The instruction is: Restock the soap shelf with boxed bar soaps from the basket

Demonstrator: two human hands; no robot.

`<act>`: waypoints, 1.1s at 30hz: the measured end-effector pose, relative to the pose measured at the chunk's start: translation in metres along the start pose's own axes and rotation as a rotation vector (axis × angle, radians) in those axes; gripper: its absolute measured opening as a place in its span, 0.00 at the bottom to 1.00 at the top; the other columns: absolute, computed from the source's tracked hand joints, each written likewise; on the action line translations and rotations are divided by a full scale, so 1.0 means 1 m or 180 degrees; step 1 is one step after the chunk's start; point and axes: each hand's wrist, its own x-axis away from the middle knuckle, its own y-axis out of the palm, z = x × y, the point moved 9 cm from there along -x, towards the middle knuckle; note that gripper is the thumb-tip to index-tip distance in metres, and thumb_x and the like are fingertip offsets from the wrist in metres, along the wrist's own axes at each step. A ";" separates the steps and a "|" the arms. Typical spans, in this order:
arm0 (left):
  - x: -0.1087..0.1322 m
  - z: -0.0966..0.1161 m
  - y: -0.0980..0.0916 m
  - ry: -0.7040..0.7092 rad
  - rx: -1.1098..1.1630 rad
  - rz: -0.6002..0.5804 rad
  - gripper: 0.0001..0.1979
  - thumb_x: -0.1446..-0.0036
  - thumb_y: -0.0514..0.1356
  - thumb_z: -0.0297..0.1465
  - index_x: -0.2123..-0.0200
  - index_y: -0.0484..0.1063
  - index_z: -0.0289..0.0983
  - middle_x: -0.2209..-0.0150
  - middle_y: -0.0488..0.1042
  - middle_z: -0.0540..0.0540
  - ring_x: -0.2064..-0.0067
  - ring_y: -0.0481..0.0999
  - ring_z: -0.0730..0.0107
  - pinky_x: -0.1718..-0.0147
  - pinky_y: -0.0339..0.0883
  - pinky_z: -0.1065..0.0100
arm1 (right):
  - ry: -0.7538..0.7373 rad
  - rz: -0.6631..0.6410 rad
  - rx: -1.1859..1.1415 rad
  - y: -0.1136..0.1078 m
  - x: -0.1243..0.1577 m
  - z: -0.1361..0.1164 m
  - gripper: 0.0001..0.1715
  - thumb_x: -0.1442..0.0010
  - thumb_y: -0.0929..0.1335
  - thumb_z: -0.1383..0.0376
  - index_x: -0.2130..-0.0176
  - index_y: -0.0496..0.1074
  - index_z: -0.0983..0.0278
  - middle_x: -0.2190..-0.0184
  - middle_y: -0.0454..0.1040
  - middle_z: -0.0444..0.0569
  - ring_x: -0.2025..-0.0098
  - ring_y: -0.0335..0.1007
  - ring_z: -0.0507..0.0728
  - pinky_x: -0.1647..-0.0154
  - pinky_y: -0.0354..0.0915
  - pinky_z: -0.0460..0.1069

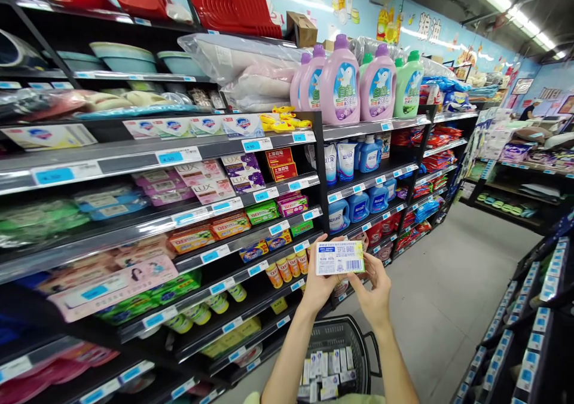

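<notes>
Both hands hold up a small white soap box (339, 257) with a yellow-green end and its printed back and barcode facing me. My left hand (318, 284) grips the left end from below and behind. On the right, the fingers of my right hand (375, 283) curl round the box's other end, with the thumb under its lower edge. Beneath my forearms stands a dark shopping basket (366, 339) holding several similar white boxes (326, 365).
Shelves on the left carry soap boxes (243, 126), purple soap packs (244, 173) and orange-and-yellow bottles (283, 271). Large detergent bottles (339, 87) stand on an upper shelf ahead. A grey floor aisle (452, 266) runs between them and another shelf rack (533, 338) on the right.
</notes>
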 end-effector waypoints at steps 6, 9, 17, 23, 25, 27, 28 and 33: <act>0.001 -0.001 0.002 -0.0054 -0.0124 0.0016 0.48 0.50 0.77 0.38 0.32 0.55 0.45 0.34 0.70 0.33 0.37 0.75 0.48 0.39 0.71 0.51 | 0.0044 0.0020 0.0043 -0.001 -0.001 -0.003 0.27 0.39 0.76 0.57 0.43 0.73 0.62 0.50 0.78 0.55 0.55 0.77 0.57 0.65 0.75 0.47; 0.004 0.000 -0.005 0.0073 -0.0496 0.0267 0.45 0.49 0.76 0.39 0.33 0.57 0.46 0.36 0.71 0.36 0.38 0.76 0.50 0.39 0.71 0.52 | 0.0167 0.0199 -0.0103 -0.005 0.001 -0.002 0.31 0.41 0.78 0.55 0.43 0.72 0.60 0.42 0.73 0.57 0.47 0.75 0.59 0.55 0.75 0.50; 0.013 0.019 0.022 0.1555 -0.2732 -0.0114 0.30 0.36 0.62 0.33 0.32 0.65 0.52 0.41 0.70 0.40 0.42 0.72 0.47 0.44 0.69 0.46 | 0.1004 -0.0409 -0.2031 0.017 0.007 0.011 0.59 0.50 0.78 0.36 0.31 0.62 0.58 0.38 0.73 0.57 0.36 0.70 0.67 0.31 0.61 0.61; 0.023 0.044 0.050 0.2535 -0.3286 -0.0236 0.40 0.36 0.59 0.22 0.27 0.55 0.62 0.42 0.71 0.41 0.44 0.72 0.49 0.48 0.68 0.50 | 0.1329 -0.0306 -0.2589 0.019 0.009 0.022 0.52 0.51 0.80 0.42 0.36 0.69 0.60 0.40 0.75 0.55 0.36 0.69 0.68 0.33 0.64 0.62; 0.021 0.046 0.044 0.2446 -0.3178 -0.0019 0.40 0.35 0.60 0.26 0.26 0.53 0.60 0.41 0.70 0.40 0.43 0.73 0.48 0.47 0.69 0.48 | 0.1450 -0.0265 -0.2813 0.023 0.008 0.029 0.49 0.52 0.78 0.39 0.40 0.74 0.62 0.42 0.77 0.57 0.38 0.70 0.70 0.38 0.68 0.63; 0.017 0.041 0.034 0.2125 -0.3050 0.0145 0.40 0.36 0.64 0.32 0.26 0.53 0.57 0.37 0.69 0.39 0.41 0.73 0.45 0.44 0.70 0.45 | 0.1583 -0.0223 -0.3096 0.027 0.007 0.035 0.49 0.51 0.76 0.35 0.42 0.76 0.63 0.42 0.77 0.58 0.40 0.72 0.70 0.42 0.71 0.63; 0.013 0.035 0.029 0.1853 -0.2944 0.0153 0.40 0.37 0.65 0.35 0.26 0.53 0.55 0.35 0.68 0.39 0.40 0.73 0.44 0.43 0.71 0.43 | 0.1630 -0.0204 -0.3258 0.029 0.006 0.037 0.49 0.50 0.74 0.33 0.42 0.76 0.62 0.41 0.77 0.57 0.41 0.73 0.69 0.43 0.71 0.62; 0.003 -0.004 0.014 0.0402 -0.1966 -0.0158 0.38 0.35 0.63 0.40 0.26 0.53 0.51 0.33 0.71 0.41 0.41 0.79 0.50 0.43 0.77 0.50 | 0.1936 -0.0427 -0.3821 0.041 0.005 0.033 0.55 0.44 0.64 0.27 0.37 0.72 0.63 0.45 0.79 0.57 0.51 0.77 0.66 0.52 0.75 0.61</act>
